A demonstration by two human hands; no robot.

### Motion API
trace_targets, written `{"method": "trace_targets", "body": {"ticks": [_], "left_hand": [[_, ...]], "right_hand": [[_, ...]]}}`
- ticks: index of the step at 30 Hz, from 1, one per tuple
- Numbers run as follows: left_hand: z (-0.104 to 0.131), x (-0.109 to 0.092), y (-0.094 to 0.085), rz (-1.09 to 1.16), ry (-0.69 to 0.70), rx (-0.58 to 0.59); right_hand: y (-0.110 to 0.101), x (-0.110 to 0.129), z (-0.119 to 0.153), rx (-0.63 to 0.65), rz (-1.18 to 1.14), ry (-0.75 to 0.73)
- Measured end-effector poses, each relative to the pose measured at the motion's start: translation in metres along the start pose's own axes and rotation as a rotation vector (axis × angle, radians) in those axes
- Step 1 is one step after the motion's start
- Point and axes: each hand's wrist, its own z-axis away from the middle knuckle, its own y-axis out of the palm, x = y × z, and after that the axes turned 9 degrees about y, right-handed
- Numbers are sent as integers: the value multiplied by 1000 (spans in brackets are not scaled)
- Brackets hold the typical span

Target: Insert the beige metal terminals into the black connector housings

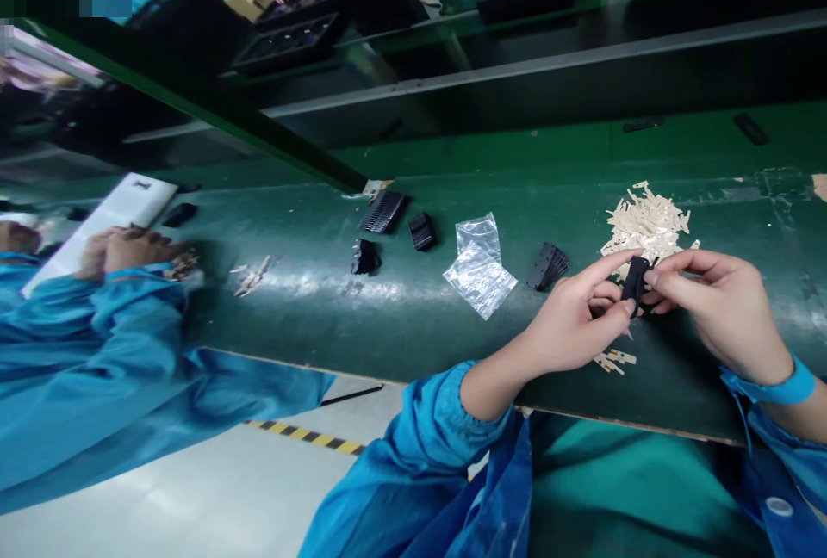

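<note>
My left hand (587,317) is closed around a small black plastic part (634,281), thumb below and forefinger along its top. From the other side my right hand (724,300) pinches at the part's right edge; whatever sits between those fingertips is too small to make out. Just beyond both hands lies a heap of flat cream-coloured pieces (646,222). A few similar cream strips (613,361) lie below my left hand, near the table edge. Left of my left hand stands a fanned row of black parts (550,267).
Clear plastic bags (481,269) lie mid-table. Farther left are black part stacks (384,211), (422,232) and a black cluster (365,257). A co-worker's hands (126,250) work beside a white board (139,201). A green post (290,145) and shelf edge (452,76) cross behind.
</note>
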Motion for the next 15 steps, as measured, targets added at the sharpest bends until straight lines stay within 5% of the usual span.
{"method": "trace_targets", "body": {"ticks": [15], "left_hand": [[2, 0, 0, -25, 22, 2]], "right_hand": [[2, 4, 0, -4, 2, 10]]}}
